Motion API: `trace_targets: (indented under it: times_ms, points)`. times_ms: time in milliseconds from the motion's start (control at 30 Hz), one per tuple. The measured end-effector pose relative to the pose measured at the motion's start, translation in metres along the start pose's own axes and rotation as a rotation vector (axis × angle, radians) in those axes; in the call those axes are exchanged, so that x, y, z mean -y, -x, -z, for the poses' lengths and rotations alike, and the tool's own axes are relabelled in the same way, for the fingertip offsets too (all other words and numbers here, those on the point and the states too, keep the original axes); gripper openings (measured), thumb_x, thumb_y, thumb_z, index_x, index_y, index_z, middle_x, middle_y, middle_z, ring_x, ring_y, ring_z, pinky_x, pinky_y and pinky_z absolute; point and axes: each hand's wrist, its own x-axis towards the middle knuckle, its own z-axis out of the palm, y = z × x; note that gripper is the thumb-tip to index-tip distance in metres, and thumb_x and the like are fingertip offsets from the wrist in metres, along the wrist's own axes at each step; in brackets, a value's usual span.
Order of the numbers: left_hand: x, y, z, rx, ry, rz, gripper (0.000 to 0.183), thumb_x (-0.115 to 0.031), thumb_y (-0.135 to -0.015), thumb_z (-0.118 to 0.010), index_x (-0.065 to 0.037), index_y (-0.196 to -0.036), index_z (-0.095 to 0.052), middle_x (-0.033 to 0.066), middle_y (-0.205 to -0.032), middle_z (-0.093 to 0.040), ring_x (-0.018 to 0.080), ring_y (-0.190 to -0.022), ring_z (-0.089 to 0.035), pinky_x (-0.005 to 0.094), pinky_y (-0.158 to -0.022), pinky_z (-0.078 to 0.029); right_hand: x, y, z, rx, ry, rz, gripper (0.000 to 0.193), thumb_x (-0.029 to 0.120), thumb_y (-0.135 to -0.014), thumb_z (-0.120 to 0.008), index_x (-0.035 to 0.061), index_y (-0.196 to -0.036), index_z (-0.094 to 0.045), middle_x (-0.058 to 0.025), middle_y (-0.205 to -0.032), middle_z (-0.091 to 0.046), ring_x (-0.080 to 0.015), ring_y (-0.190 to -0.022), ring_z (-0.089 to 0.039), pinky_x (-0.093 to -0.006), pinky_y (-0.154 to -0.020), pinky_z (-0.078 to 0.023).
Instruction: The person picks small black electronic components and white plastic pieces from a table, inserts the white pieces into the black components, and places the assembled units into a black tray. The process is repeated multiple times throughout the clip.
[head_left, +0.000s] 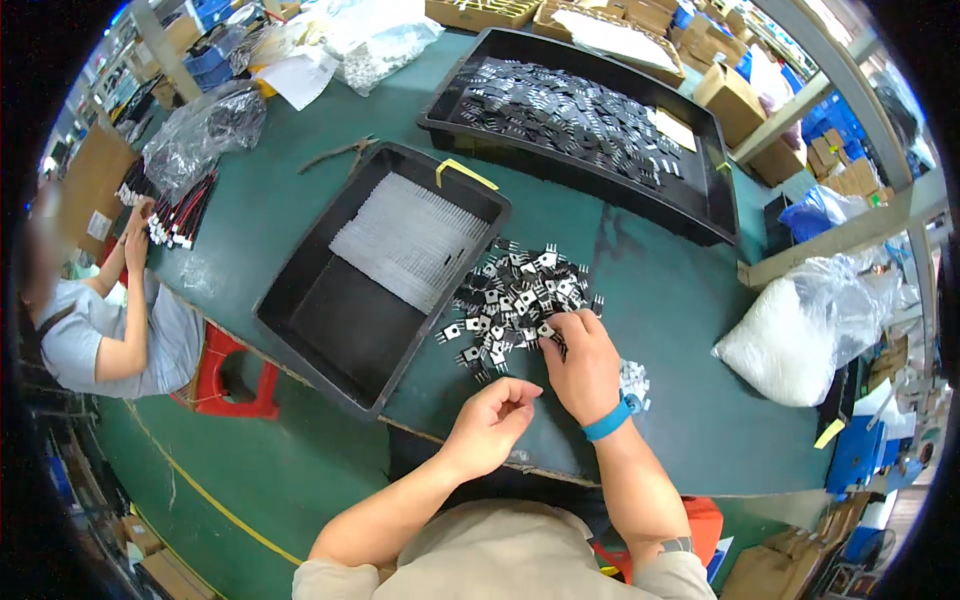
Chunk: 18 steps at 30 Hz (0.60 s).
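Note:
A loose heap of small black electronic components (515, 300) with silvery tabs and thin metal legs, looking like power transistors, lies on the green table (670, 310). At the near right edge of this heap, my right hand (585, 368) has its fingers bent down and drawn together; their tips are partly hidden among the parts. My left hand (490, 428) hovers by the table's front edge, closed with thumb and fingertips together. Whatever it may hold is too small to make out. Close to my right wrist sits a little pile of small whitish pieces (633, 382).
Left of the heap stands a black tray (325, 345) with rows of grey translucent strips (410, 240). A longer black tray (570, 155) behind it holds many black parts. Pliers (340, 153) lie beyond; a bag of white material (795, 335) rests at right. Another person (120, 335) works at left.

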Motion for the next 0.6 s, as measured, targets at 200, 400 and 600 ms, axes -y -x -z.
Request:
trace_targets:
  times_ms: [200,400,600]
  points:
    - [-0.01,-0.001,0.011,0.102,0.232,0.17,0.028,-0.018,-0.104,-0.06,-0.001,-0.126,-0.063,-0.0012,-0.087,-0.06,0.0056,-0.072,-0.053,0.0213,-0.062,-0.043,0.01,0.046,0.02,0.109,-0.515,0.026,0.016,-0.002,-0.082,-0.071,0.0036,-0.095,-0.065,-0.0131,-0.099,-0.063,-0.0299,-0.086,-0.064,-0.0371,-0.076,-0.053]
    - [-0.004,-0.006,0.009,0.148,0.136,0.168,0.027,-0.016,-0.102,-0.063,0.0,-0.123,-0.068,0.0009,-0.089,-0.067,0.0054,-0.071,-0.055,0.0203,-0.058,-0.041,0.016,0.07,0.03,0.052,-0.632,0.029,0.028,-0.004,-0.08,-0.069,0.0043,-0.107,-0.069,-0.0154,-0.103,-0.066,-0.0336,-0.095,-0.067,-0.0414,-0.085,-0.055]
    - [-0.01,-0.012,-0.004,0.026,0.176,0.153,0.026,-0.015,-0.1,-0.066,0.001,-0.121,-0.07,0.0043,-0.093,-0.071,0.0054,-0.068,-0.054,0.0204,-0.055,-0.04,-0.026,0.039,0.053,-0.185,0.005,-0.154,0.017,0.007,-0.08,-0.075,0.005,-0.096,-0.07,-0.0141,-0.091,-0.063,-0.0356,-0.086,-0.064,-0.0452,-0.074,-0.052]
